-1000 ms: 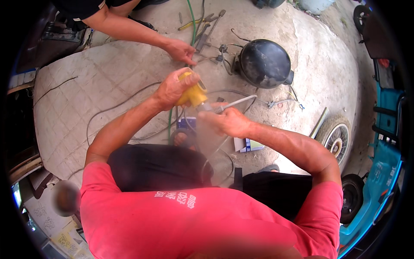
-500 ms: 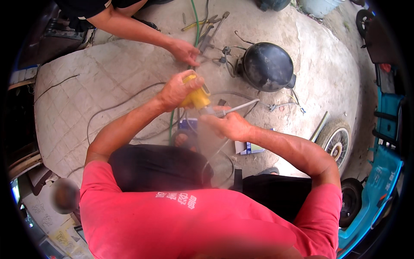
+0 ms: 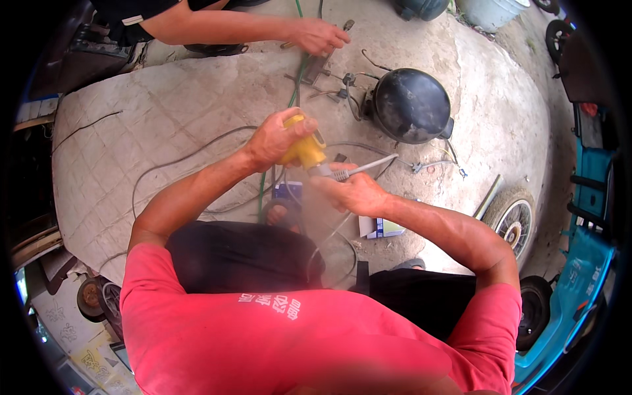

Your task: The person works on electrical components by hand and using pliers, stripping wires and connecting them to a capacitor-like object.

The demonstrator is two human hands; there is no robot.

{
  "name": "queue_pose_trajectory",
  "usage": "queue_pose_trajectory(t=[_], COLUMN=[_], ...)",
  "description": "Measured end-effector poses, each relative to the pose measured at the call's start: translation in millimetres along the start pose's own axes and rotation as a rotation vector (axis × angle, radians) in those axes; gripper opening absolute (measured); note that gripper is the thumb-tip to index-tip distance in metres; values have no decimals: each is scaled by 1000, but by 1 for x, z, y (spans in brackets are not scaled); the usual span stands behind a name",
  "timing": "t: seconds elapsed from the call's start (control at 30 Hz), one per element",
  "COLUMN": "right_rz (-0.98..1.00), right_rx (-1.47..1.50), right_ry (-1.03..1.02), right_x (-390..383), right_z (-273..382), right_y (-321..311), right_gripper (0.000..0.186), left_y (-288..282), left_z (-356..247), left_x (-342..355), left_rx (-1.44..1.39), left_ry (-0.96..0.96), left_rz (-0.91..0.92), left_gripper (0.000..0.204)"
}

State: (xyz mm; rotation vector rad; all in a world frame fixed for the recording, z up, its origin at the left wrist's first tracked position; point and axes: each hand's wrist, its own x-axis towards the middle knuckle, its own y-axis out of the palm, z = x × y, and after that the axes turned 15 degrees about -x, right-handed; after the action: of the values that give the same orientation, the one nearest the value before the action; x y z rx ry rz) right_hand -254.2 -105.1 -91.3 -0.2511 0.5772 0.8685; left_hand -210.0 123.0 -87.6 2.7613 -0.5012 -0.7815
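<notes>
My left hand (image 3: 276, 135) grips a yellow plastic body (image 3: 303, 148), which looks like a tool or socket, near the centre. Just below and right, my right hand (image 3: 352, 191) grips a grey plug (image 3: 336, 175) with a ribbed sleeve and pale cable; its tip is against the yellow body's lower end, though whether it is inserted is unclear. A hazy blur hangs below both hands. Loose cables (image 3: 210, 139) lie around them on the pale floor. Beyond, a round black compressor-like unit (image 3: 409, 104) with wires and pipes rests to the upper right.
A co-worker's hand (image 3: 322, 36) is over long metal tools (image 3: 316, 72) at the top. A spoked wheel (image 3: 513, 224), metal bar (image 3: 488, 197) and turquoise vehicle panel (image 3: 579, 283) are at right. A white bucket (image 3: 487, 13) stands at top right, a small box (image 3: 388, 227) near my knee.
The co-worker's hand has moved up and right, away from my hands to the tools. My hands and the yellow body have shifted slightly right.
</notes>
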Motion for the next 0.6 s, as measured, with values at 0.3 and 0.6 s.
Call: queue_pose_trajectory(t=[0.3, 0.6], right_rz=[29, 20], right_rx=[-23, -52], right_ry=[19, 33], right_x=[5, 5], right_z=[-7, -8], right_y=[1, -1], right_gripper=[48, 51], left_y=[4, 5], left_z=[1, 0], left_x=[-1, 0], left_rx=[30, 34], left_ry=[-10, -19], left_rz=[-29, -26], left_gripper=[52, 52])
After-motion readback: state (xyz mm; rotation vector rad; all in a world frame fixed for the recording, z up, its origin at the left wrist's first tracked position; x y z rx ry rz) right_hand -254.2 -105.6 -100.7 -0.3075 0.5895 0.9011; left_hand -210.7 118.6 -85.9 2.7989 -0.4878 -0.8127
